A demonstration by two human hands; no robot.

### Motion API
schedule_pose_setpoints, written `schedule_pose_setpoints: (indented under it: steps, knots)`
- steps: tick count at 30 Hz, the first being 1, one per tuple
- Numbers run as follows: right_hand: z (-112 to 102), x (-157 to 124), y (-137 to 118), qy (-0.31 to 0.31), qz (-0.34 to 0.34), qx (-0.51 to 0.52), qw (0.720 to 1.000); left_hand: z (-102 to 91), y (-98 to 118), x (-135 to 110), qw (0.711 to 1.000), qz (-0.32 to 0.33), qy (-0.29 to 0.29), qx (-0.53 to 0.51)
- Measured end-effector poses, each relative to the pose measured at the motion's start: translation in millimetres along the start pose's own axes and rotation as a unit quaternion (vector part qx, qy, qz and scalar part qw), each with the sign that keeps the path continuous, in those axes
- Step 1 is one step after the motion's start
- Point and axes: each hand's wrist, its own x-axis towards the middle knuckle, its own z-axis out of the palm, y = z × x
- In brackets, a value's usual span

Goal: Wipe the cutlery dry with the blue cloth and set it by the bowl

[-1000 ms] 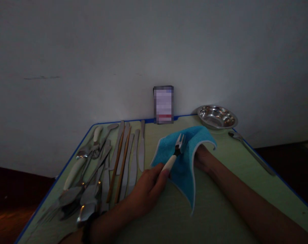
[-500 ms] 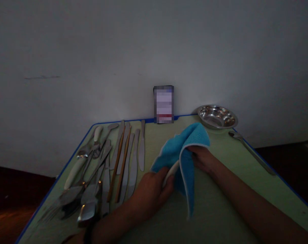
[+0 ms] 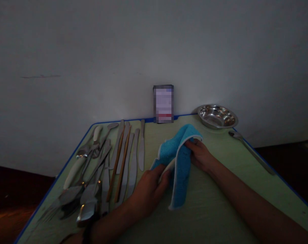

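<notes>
Between my hands hangs a blue cloth with a white hem, draped over the far end of a utensil. The utensil's pale handle is gripped by my left hand, fingers wrapped round it. Its working end is covered by the cloth, so its kind is hidden. My right hand pinches the cloth at its upper right side, fingers closed in the folds. Left of my left hand lie several table knives and a pair of wooden chopsticks.
Spoons, forks and white-handled utensils are heaped along the left of the pale green table. A steel bowl stands at the back right, with a spoon nearby. A phone leans on the wall.
My right hand and the cloth have shifted slightly left. The cloth's hanging corner has swung left, and my left hand has moved a little left with the handle.
</notes>
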Motion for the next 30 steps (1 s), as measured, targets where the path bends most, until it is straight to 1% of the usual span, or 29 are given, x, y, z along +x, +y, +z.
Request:
schedule_pose_setpoints:
  steps: [3,7,11,14,17,20,22,23,27,30]
  knots:
    - [-1,1,0,-0.011,-0.013,-0.025,1.0,-1.4,2,0,1.0,-0.007,-0.002,-0.012]
    - [-6,2,0,-0.011,-0.032,-0.085,0.996,-1.7,3,0,1.0,-0.009,-0.013,-0.001]
    - [-9,3,-1,-0.013,-0.032,-0.112,0.993,-1.1,2,0,1.0,-0.004,-0.014,0.004]
    - [-8,2,-1,-0.008,-0.034,-0.109,0.993,-1.0,1,0,1.0,-0.005,-0.018,-0.009]
    - [-7,2,-1,0.002,-0.025,-0.08,0.996,-1.9,1,1,0.999,0.0,-0.013,-0.038]
    - [-6,3,-2,0.041,0.007,-0.03,0.999,-4.3,1,2,0.997,0.013,-0.01,-0.08]
    - [-8,5,-4,0.067,0.024,-0.001,0.997,-5.9,1,2,0.996,0.021,-0.002,-0.092]
    - [-10,6,-5,0.07,0.03,0.007,0.997,-6.5,1,1,0.996,0.02,0.003,-0.092]
    - [-15,8,-6,0.028,0.035,-0.001,0.999,-5.8,0,1,0.995,-0.011,0.026,-0.1]
    - [-16,6,-4,0.022,0.015,-0.012,1.0,-3.9,-1,1,0.991,-0.025,0.057,-0.118]
